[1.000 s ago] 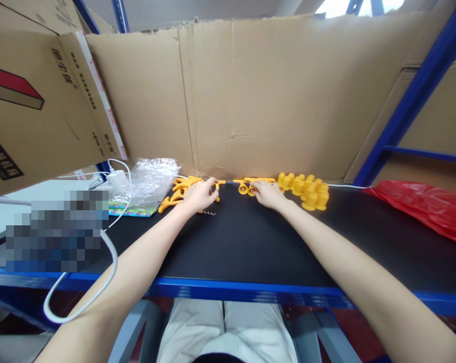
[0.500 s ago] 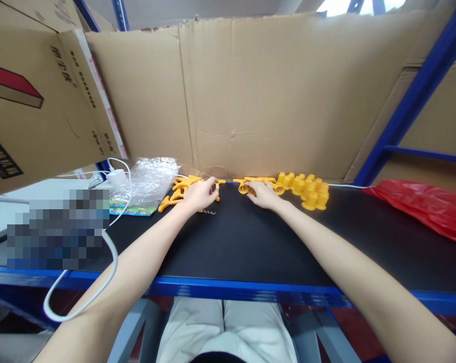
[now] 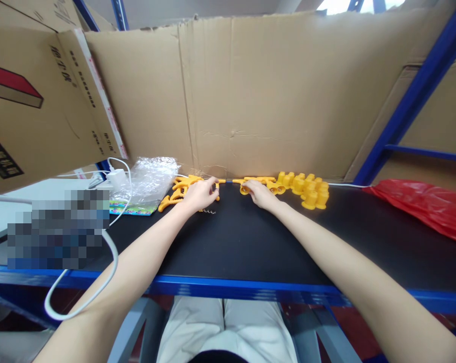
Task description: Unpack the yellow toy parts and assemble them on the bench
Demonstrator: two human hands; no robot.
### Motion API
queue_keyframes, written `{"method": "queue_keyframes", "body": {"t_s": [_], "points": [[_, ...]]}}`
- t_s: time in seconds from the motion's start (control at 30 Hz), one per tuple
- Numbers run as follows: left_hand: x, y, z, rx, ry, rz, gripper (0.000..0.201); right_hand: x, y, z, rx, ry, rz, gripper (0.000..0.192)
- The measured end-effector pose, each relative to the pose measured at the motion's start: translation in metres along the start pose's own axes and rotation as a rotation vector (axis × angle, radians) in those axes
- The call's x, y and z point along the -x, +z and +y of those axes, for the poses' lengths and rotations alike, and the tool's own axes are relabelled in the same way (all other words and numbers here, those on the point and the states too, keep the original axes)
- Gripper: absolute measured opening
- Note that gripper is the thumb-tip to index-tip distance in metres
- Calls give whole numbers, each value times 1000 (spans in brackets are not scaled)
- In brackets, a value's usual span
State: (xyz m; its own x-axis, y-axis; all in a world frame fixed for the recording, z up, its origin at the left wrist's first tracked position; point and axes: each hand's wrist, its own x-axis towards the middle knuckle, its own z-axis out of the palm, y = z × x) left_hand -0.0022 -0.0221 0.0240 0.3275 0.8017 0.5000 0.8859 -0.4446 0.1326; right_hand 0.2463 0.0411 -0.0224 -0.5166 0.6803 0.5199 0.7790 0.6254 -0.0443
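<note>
My left hand (image 3: 200,194) lies over a group of yellow, curved plastic handles (image 3: 169,203) on the black mat. Its thumb and forefinger are apart, and a short yellow piece (image 3: 217,190) stands beside the fingertips. A metal corkscrew spiral (image 3: 208,212) sticks out below this hand; where it joins is hidden. Closed on a small yellow cup-shaped piece (image 3: 244,190), my right hand (image 3: 262,195) has its fingers at the cup's rim. Two similar yellow cups (image 3: 277,190) lie just right of that hand, with long yellow parts (image 3: 260,179) behind.
Several yellow stepped caps (image 3: 310,194) stand grouped at the right. A red plastic bag (image 3: 420,206) lies farther right. Clear plastic wrap (image 3: 152,176) and a white charger cable (image 3: 116,252) are at the left. A cardboard wall (image 3: 258,101) rises behind the black mat (image 3: 243,242).
My right hand has shifted slightly to the right; two cups now show beyond it, and one cup is at its fingers. My left hand has stayed in place.
</note>
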Motion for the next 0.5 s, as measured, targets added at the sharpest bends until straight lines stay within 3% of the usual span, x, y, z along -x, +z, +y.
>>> {"method": "queue_keyframes", "body": {"t_s": [0.33,0.5], "points": [[0,-4,-1,6,-5,8,27,2,2,0,-25,24,9,37],[-2,-4,-7,-48,-39,-52,27,3,-4,-7,61,51,-27,34]]}}
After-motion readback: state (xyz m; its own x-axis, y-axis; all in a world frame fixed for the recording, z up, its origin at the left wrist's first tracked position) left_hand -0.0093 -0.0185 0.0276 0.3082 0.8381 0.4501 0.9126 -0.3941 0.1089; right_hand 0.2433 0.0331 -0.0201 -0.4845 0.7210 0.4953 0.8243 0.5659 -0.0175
